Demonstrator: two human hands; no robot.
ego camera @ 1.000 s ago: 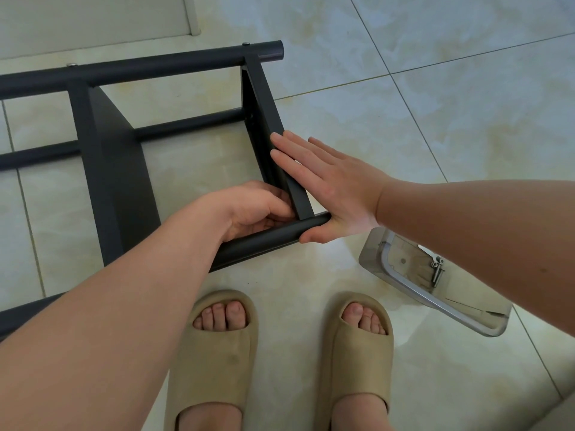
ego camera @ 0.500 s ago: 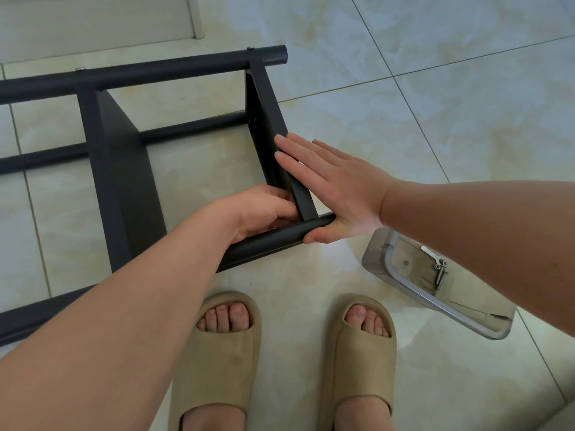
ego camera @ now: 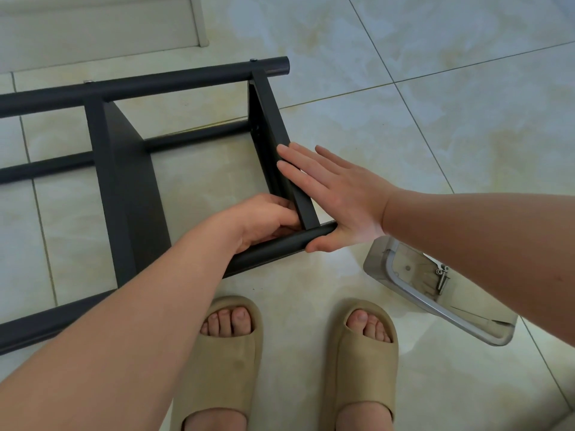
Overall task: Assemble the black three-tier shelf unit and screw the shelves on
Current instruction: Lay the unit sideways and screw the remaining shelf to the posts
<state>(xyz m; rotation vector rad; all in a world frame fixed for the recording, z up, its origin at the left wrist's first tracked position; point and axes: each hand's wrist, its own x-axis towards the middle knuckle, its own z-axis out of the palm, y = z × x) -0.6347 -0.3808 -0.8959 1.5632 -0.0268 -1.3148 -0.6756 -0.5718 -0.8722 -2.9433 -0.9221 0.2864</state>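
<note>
shelf unit (ego camera: 130,194) lay on its side on floor, under both hands. r. hand (ego camera: 339,197) flat, fingers straight, pressed vs outer face of end shelf (ego camera: 273,119); thumb at tip of near tube (ego camera: 273,247). l. hand (ego camera: 264,217) just beside it, inside the corner, fingers curled; grip hidden, couldn't tell. tray (ego camera: 413,298) w/ screws (ego camera: 441,279) below r. wrist.

Soft, even daylight is seen; a pale sheen is reflected off the floor tiles (ego camera: 435,51) at top. Faint shadows are cast beneath the shelf frame (ego camera: 130,194). Glare is caught on the tray (ego camera: 451,315). Edge lines are bowed.
</note>
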